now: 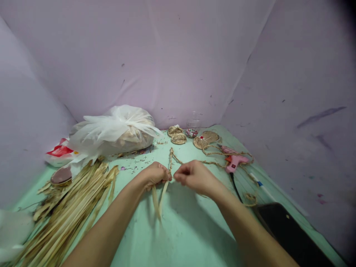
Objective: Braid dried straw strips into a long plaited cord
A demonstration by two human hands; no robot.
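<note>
Your left hand (158, 175) pinches the braid (170, 163) near the tabletop's (191, 230) middle, likely keeping its twist from loosening; your right hand (193, 176) curls just beside it, fingertips nearly together, though you cannot tell whether they grip a strand.

The thin, tan braided cord (170, 160) lies mid-table, bending sharply at its far point and running off right; pale, flat, unbraided strips (156, 203) trail loosely from its near end.
</note>
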